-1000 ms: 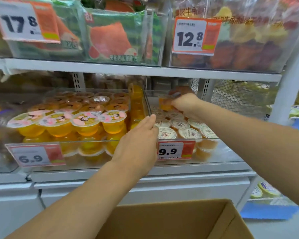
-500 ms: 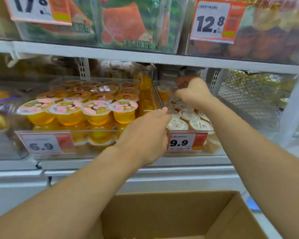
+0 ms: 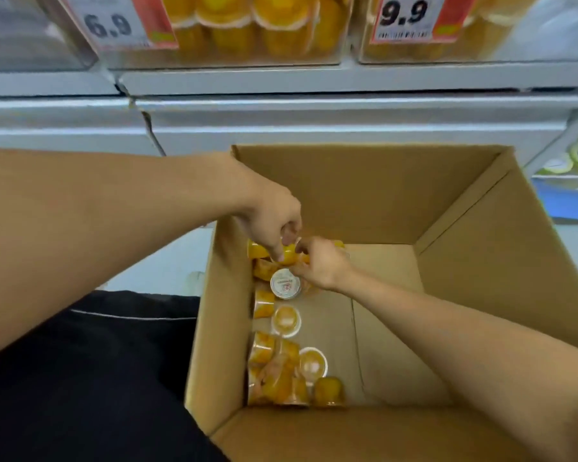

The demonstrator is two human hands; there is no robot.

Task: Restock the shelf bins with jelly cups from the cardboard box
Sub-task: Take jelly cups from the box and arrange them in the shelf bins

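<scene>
Black cloth [image 3: 90, 378], cut off at the lower left edge, hiding the floor beside the open brown cardboard box [image 3: 464, 295]. Above, clear plastic shelf bins [image 3: 247, 35] of orange jelly cups, cropped by the top edge, partly masked by white-and-red price tags reading 6.9 [image 3: 114, 23] and 9.9 [image 3: 411, 16]. Left hand [image 3: 271, 218] reaching over the box's left wall, fingers curled down, pinching a small orange jelly cup [image 3: 289, 255] in the far left corner. More small orange jelly cups with white lids [image 3: 286, 285] strewn along the box's left inner wall, blurred, several on their sides, count hard to tell. Right hand [image 3: 321, 265] just beside the left, fingers curled among the cups; hold of its grip not clear. Green-and-blue packs [image 3: 571, 168] at far right, cropped and blurred.
</scene>
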